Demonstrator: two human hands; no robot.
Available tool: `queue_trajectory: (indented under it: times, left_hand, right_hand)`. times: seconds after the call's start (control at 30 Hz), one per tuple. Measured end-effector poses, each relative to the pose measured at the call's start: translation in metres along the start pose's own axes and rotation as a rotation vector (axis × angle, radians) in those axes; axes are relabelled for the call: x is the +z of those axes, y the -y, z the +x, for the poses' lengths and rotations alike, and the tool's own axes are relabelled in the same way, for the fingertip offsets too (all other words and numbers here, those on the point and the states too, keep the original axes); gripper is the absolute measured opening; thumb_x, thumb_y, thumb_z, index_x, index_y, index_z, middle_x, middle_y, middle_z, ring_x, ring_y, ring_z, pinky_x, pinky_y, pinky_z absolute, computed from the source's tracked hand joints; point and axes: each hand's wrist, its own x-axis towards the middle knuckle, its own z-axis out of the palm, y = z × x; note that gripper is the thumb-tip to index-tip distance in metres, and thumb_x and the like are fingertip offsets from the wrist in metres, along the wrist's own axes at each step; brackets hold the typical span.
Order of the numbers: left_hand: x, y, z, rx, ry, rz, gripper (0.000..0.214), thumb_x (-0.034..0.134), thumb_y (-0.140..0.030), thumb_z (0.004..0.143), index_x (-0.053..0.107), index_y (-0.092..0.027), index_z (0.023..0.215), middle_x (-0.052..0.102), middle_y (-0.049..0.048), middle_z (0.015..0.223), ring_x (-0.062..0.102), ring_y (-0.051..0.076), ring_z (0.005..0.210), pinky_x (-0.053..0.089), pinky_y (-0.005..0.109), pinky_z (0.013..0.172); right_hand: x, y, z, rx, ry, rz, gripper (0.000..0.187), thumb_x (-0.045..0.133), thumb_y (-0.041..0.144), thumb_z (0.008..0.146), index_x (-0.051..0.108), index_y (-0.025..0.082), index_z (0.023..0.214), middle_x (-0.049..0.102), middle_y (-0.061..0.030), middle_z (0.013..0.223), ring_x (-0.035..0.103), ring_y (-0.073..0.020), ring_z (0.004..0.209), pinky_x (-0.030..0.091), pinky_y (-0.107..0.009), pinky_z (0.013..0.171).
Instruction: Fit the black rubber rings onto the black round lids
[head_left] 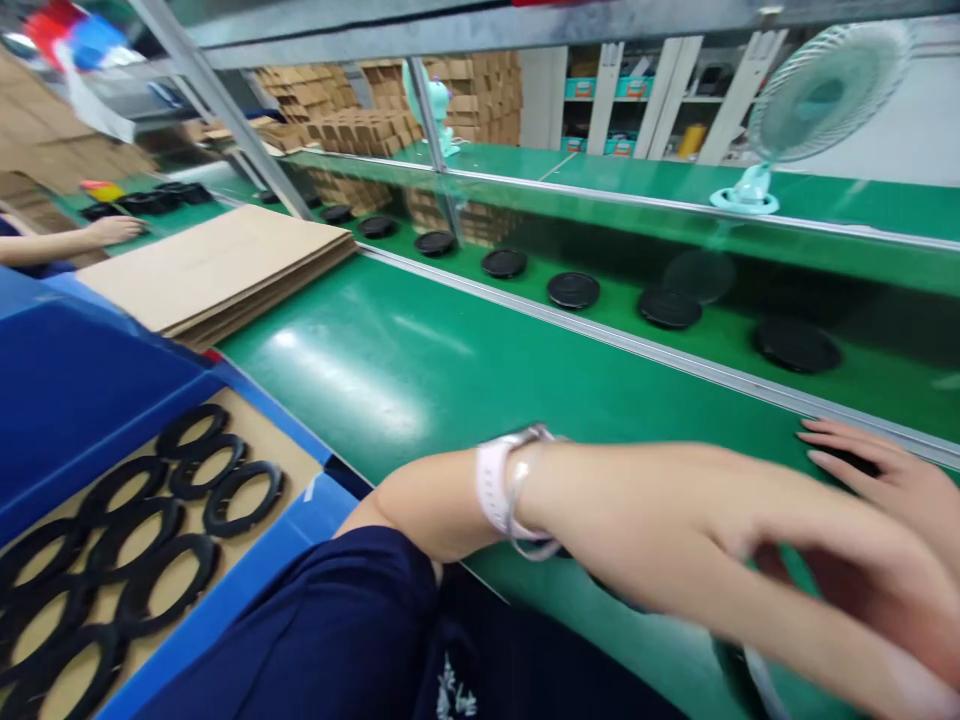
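My left arm, with a pale pink watch on the wrist, reaches across to the right. My left hand is bent, with a gap between thumb and fingers; its fingertips are blurred and run out at the right edge. Below it, a dark curved piece with a pale rim shows in part. My right hand lies just beyond, its fingers stretched out and apart near the metal rail. A dark object shows under those fingers, too covered to name.
Black round discs sit in a row on the green strip behind the rail. At left, a blue box holds several black rings. Stacked cardboard sheets lie beyond it. A co-worker's hand rests farther off. A fan stands behind.
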Motion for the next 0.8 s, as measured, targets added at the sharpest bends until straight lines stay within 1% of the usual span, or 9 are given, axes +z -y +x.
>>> queue_trajectory:
  times: [0.03, 0.07, 0.17, 0.3, 0.4, 0.5, 0.63, 0.73, 0.8]
  left_hand:
    - [-0.01, 0.003, -0.003, 0.032, 0.071, 0.036, 0.01, 0.068, -0.01, 0.084, 0.069, -0.018, 0.078, 0.071, -0.0036, 0.086, 0.072, 0.015, 0.087, 0.06, 0.024, 0.081]
    - [-0.021, 0.01, -0.008, 0.048, 0.037, 0.094, 0.011, 0.062, -0.012, 0.089, 0.069, -0.018, 0.083, 0.071, -0.0025, 0.088, 0.071, 0.014, 0.084, 0.06, 0.026, 0.079]
    - [-0.054, 0.037, -0.037, -0.054, -0.191, 0.41, 0.015, 0.056, -0.021, 0.092, 0.069, -0.014, 0.096, 0.071, 0.0012, 0.091, 0.067, 0.015, 0.081, 0.058, 0.03, 0.075]
    - [-0.074, 0.067, -0.086, -0.214, -0.061, 0.634, 0.019, 0.07, -0.021, 0.081, 0.072, -0.013, 0.098, 0.072, 0.0025, 0.091, 0.065, 0.015, 0.077, 0.054, 0.027, 0.068]
    - [-0.068, 0.072, -0.113, -0.304, 0.013, 0.63, 0.032, 0.082, -0.023, 0.07, 0.075, -0.019, 0.1, 0.071, 0.0027, 0.099, 0.064, 0.021, 0.092, 0.054, 0.034, 0.083]
    - [-0.054, 0.075, -0.128, -0.366, -0.049, 0.725, 0.045, 0.084, -0.021, 0.065, 0.074, -0.023, 0.108, 0.067, 0.0053, 0.113, 0.059, 0.028, 0.109, 0.049, 0.046, 0.097]
    - [-0.031, 0.087, -0.136, -0.391, 0.034, 0.797, 0.065, 0.087, -0.019, 0.062, 0.067, -0.028, 0.123, 0.046, 0.01, 0.15, 0.039, 0.037, 0.139, 0.036, 0.056, 0.113]
    - [-0.016, 0.096, -0.136, -0.339, 0.132, 0.856, 0.074, 0.09, -0.037, 0.061, 0.062, -0.028, 0.128, 0.028, 0.0121, 0.162, 0.024, 0.039, 0.148, 0.029, 0.058, 0.118]
    - [-0.009, 0.098, -0.131, -0.344, 0.097, 0.88, 0.075, 0.086, -0.055, 0.062, 0.062, -0.024, 0.126, 0.034, 0.0156, 0.158, 0.03, 0.039, 0.145, 0.032, 0.056, 0.117]
  right_hand:
    - [-0.003, -0.003, -0.003, 0.019, 0.023, 0.025, 0.029, 0.057, 0.066, 0.082, 0.073, 0.045, 0.095, 0.068, -0.0003, 0.12, 0.058, -0.0313, 0.122, 0.04, -0.051, 0.114]
    - [-0.004, -0.004, -0.005, 0.033, 0.042, 0.051, 0.027, 0.059, 0.062, 0.082, 0.074, 0.044, 0.097, 0.067, -0.0005, 0.123, 0.056, -0.0304, 0.126, 0.036, -0.049, 0.117]
    - [-0.002, -0.001, -0.005, 0.035, 0.05, 0.079, 0.027, 0.061, 0.053, 0.084, 0.075, 0.037, 0.101, 0.066, -0.003, 0.126, 0.055, -0.0276, 0.127, 0.034, -0.043, 0.118]
    - [0.0, 0.003, -0.003, 0.006, 0.018, 0.099, 0.027, 0.061, 0.049, 0.086, 0.075, 0.032, 0.102, 0.067, -0.0043, 0.124, 0.057, -0.0255, 0.124, 0.036, -0.04, 0.116]
    - [0.0, 0.002, -0.004, 0.003, 0.004, 0.104, 0.022, 0.065, 0.042, 0.086, 0.076, 0.03, 0.101, 0.068, -0.0046, 0.121, 0.058, -0.0247, 0.122, 0.037, -0.039, 0.115]
    - [0.0, -0.001, -0.004, 0.001, 0.005, 0.112, 0.018, 0.067, 0.033, 0.087, 0.077, 0.028, 0.101, 0.069, -0.0053, 0.12, 0.058, -0.0242, 0.121, 0.037, -0.038, 0.114]
    - [0.002, -0.007, -0.002, -0.035, -0.007, 0.13, 0.019, 0.067, 0.031, 0.087, 0.077, 0.027, 0.102, 0.069, -0.0063, 0.12, 0.059, -0.0244, 0.121, 0.038, -0.039, 0.115]
    - [0.002, -0.004, -0.001, -0.071, -0.026, 0.147, 0.02, 0.067, 0.034, 0.085, 0.078, 0.025, 0.1, 0.07, -0.0058, 0.117, 0.06, -0.0267, 0.118, 0.04, -0.046, 0.113]
    - [0.001, 0.003, -0.002, -0.075, -0.029, 0.159, 0.02, 0.066, 0.033, 0.084, 0.078, 0.024, 0.098, 0.071, -0.006, 0.116, 0.061, -0.028, 0.117, 0.042, -0.05, 0.111]
